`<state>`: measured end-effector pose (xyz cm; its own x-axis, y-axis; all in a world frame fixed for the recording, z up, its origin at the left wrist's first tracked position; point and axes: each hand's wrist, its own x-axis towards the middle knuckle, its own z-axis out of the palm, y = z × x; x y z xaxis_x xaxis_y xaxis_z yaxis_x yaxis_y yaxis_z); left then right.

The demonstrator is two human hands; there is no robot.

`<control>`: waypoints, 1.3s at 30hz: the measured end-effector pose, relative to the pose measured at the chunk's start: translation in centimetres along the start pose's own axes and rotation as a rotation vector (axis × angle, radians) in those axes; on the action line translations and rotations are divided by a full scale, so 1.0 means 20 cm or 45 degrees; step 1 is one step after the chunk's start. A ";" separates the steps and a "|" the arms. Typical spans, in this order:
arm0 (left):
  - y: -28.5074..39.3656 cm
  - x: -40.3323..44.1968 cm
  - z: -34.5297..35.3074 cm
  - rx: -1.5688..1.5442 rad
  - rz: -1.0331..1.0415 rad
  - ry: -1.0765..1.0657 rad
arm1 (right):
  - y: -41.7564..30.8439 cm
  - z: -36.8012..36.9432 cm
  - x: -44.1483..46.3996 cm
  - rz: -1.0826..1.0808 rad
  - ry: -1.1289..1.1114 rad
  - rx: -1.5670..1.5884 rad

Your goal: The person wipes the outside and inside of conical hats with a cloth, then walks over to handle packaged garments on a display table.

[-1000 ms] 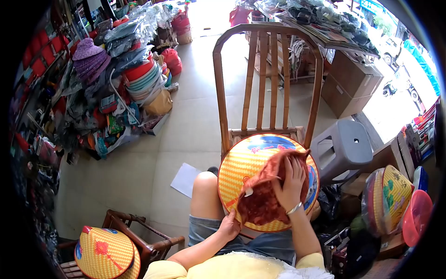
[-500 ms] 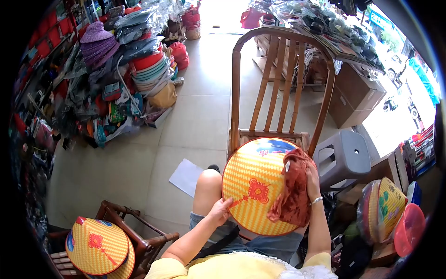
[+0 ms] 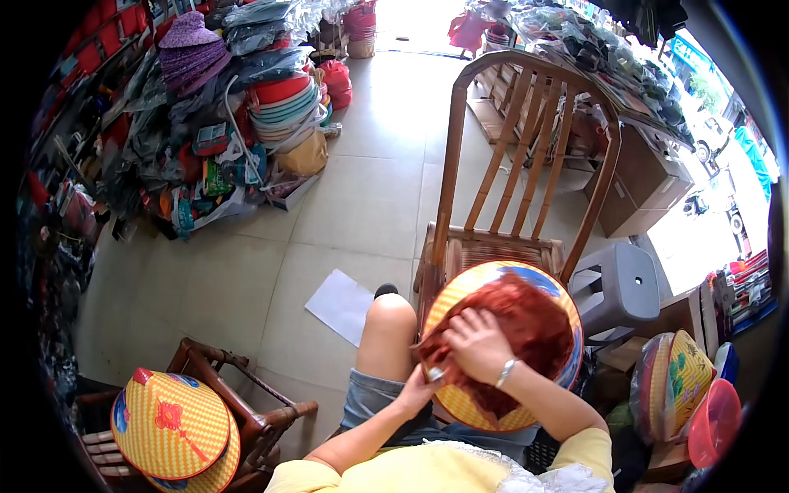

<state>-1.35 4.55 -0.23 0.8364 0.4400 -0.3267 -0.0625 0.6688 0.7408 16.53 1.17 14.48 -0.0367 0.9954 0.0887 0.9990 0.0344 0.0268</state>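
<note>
Right hand's grip: the right hand point(image 3: 478, 343) lies loose and flat, fingers slightly spread, palm down on the red-brown cloth point(image 3: 530, 324) — not closed round it, just pressing on its surface.
Left hand's grip: the left hand point(image 3: 415, 393) is at the lower left rim of the conical hat point(image 3: 450, 306), its thumb side touching the cloth's edge; the fingers are partly hidden, so how tightly it closes, I cannot tell.
Cloth: bunched and draped over much of the hat's top, with a small white tag point(image 3: 436, 375) beside the left hand.
Conical hat: yellow woven pattern with blue patches near the rim, in the person's lap, in front of the bamboo chair point(image 3: 477, 256).
Right wrist: a silver-coloured bracelet point(image 3: 506, 373).
Lower left: similar hats point(image 3: 168, 423) on a second wooden chair point(image 3: 267, 421), one overlapping another, the upper one showing a red knot design.
Floor: a white sheet point(image 3: 339, 306) near the person's bent knee point(image 3: 390, 319).
Right side: a grey stool point(image 3: 626, 283) beside the bamboo chair; nearer the person, plastic-wrapped hats point(image 3: 675, 382) next to a pink bowl point(image 3: 715, 423).
Upper left: purple hats point(image 3: 193, 62) heaped among bagged goods — with stacked basins point(image 3: 283, 115) beside them.
</note>
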 end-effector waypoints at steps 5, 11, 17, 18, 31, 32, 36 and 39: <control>-0.12 -0.08 0.03 0.021 -0.098 0.110 | -0.03 0.18 0.17 -0.064 -0.393 0.157; -0.11 -0.03 0.08 -0.110 0.029 -0.026 | 0.52 0.20 0.23 0.606 -0.911 0.239; -0.05 -0.06 0.06 -0.103 -0.124 -0.068 | 1.03 0.47 -0.23 0.916 -0.829 0.480; -0.04 -0.06 0.04 -0.086 -0.170 -0.071 | 1.00 0.47 -0.27 0.958 -0.848 0.448; -0.02 0.25 0.10 -0.102 -0.092 -0.049 | 0.18 0.03 -0.09 0.172 -0.747 0.214; -0.11 0.27 0.10 -0.144 -0.021 0.032 | 0.26 0.04 -0.10 0.252 -0.716 0.287; 0.04 0.13 0.18 -0.078 -0.016 0.048 | 0.62 0.04 -0.31 0.644 -0.645 0.569; 0.04 0.05 0.12 -0.128 0.000 0.133 | 0.91 0.25 -0.66 0.782 -0.481 0.951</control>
<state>0.78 4.19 1.43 0.7753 0.4968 -0.3900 -0.1212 0.7231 0.6800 35.25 -10.94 8.78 0.3650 0.8190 -0.4428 0.6081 -0.5699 -0.5527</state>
